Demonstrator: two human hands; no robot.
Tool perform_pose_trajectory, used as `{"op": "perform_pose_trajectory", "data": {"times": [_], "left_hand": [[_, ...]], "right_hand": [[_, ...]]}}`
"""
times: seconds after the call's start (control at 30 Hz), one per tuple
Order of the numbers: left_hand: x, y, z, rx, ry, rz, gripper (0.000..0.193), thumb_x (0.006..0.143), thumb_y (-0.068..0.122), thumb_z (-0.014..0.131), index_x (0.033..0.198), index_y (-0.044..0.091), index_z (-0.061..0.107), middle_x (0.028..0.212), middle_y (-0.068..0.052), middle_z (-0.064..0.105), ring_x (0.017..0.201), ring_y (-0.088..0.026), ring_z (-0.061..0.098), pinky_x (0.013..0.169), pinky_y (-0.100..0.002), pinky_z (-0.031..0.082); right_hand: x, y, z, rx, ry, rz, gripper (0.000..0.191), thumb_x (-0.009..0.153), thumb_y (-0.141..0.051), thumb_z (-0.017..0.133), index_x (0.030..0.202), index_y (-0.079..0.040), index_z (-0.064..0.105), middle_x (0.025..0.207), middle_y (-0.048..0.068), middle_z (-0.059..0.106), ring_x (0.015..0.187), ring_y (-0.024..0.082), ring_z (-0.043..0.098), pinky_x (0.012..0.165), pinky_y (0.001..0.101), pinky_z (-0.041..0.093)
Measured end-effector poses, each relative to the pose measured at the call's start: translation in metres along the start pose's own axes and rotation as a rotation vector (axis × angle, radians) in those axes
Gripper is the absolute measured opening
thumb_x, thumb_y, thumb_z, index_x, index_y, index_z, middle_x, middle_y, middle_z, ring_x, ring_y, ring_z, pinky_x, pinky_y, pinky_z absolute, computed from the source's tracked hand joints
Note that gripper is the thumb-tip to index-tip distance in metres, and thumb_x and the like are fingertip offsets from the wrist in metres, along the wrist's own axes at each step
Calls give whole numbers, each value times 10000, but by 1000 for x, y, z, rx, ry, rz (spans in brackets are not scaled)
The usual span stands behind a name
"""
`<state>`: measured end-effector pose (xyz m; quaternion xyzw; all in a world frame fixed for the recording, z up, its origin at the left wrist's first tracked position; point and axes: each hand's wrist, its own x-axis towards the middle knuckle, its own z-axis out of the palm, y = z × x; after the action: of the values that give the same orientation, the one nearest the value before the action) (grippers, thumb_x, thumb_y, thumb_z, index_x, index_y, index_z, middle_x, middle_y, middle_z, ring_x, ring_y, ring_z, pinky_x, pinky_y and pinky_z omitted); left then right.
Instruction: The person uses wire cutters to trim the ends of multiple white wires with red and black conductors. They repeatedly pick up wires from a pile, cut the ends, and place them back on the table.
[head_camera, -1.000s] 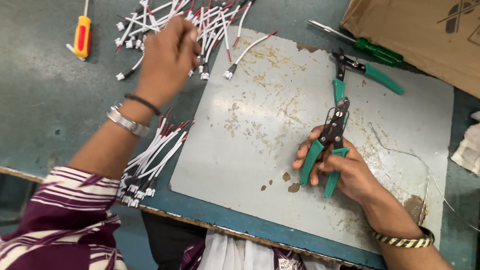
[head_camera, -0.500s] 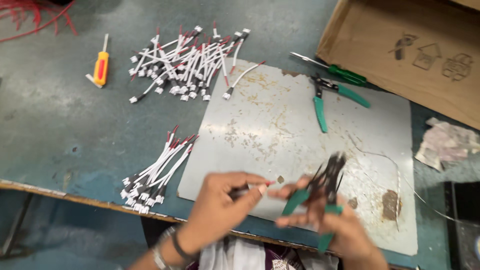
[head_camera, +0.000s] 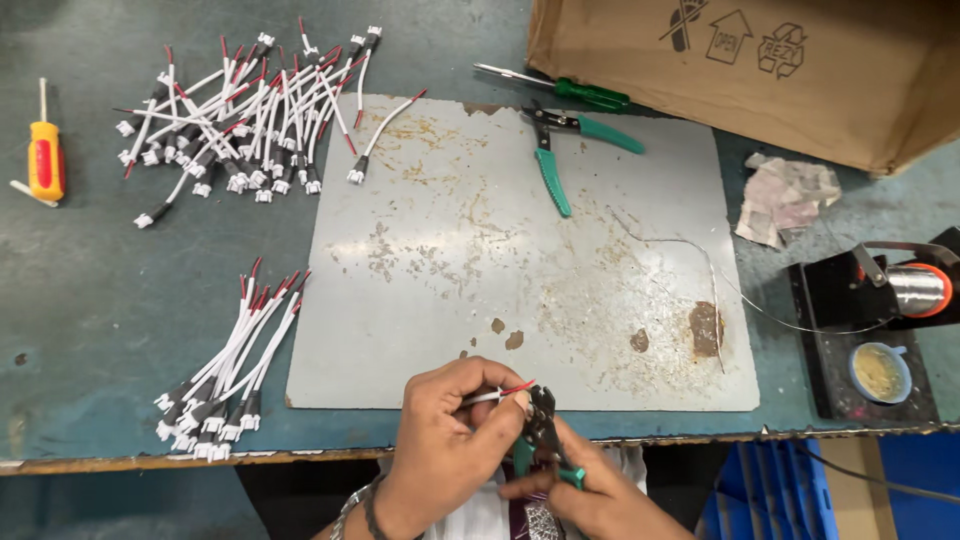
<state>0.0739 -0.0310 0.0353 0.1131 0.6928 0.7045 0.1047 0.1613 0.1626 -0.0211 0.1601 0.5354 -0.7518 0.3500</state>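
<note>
My left hand (head_camera: 450, 440) pinches a short white and red wire lead (head_camera: 505, 392) at the near edge of the table. My right hand (head_camera: 590, 500) grips green-handled wire strippers (head_camera: 542, 432), whose dark jaws sit right at the red tip of the lead. Both hands are low in the head view, just in front of a worn grey metal plate (head_camera: 520, 240).
A loose heap of white-red connector leads (head_camera: 240, 110) lies at the back left, a neater bundle (head_camera: 225, 375) at the front left. A yellow screwdriver (head_camera: 45, 155), green pliers (head_camera: 560, 150), a green screwdriver (head_camera: 570, 90), a cardboard box (head_camera: 760, 70) and a solder spool stand (head_camera: 890, 300) surround the plate.
My left hand came back from the far heap with one lead and met the strippers. Both hands dropped toward the near table edge, and the view rose.
</note>
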Motion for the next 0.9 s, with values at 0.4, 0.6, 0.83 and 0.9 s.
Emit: {"op": "perform_pose_trajectory", "data": {"times": [0.4, 0.6, 0.83, 0.9], "left_hand": [[-1, 5, 2, 82, -5, 54, 84, 850, 81, 767, 862, -2, 766, 616, 54, 598, 515, 14, 409, 437, -204, 317], [0, 6, 4, 96, 5, 67, 89, 851, 79, 769, 881, -5, 769, 659, 38, 644, 528, 15, 447, 440, -202, 341], [-1, 5, 6, 112, 18, 37, 75, 858, 73, 781, 860, -2, 773, 611, 42, 606, 507, 13, 419, 425, -200, 313], [-1, 5, 6, 99, 13, 16, 79, 864, 72, 779, 859, -6, 773, 600, 41, 604, 498, 17, 424, 419, -196, 314]], "right_hand": [[9, 4, 0, -163, 14, -304, 903, 774, 143, 389, 1617, -107, 179, 1493, 135, 475, 1270, 207, 624, 1020, 369, 590], [5, -16, 9, -389, 103, -367, 791, 769, 109, 422, 1540, -50, 344, 1340, 140, 622, 1156, 200, 669, 924, 351, 632], [0, -30, 18, -528, 166, -336, 671, 778, 74, 477, 1433, -62, 424, 1162, 115, 691, 995, 196, 749, 826, 331, 674], [0, -30, 17, -587, 189, -348, 621, 774, 58, 519, 1378, -59, 440, 1077, 121, 696, 928, 208, 750, 789, 340, 642]]}}
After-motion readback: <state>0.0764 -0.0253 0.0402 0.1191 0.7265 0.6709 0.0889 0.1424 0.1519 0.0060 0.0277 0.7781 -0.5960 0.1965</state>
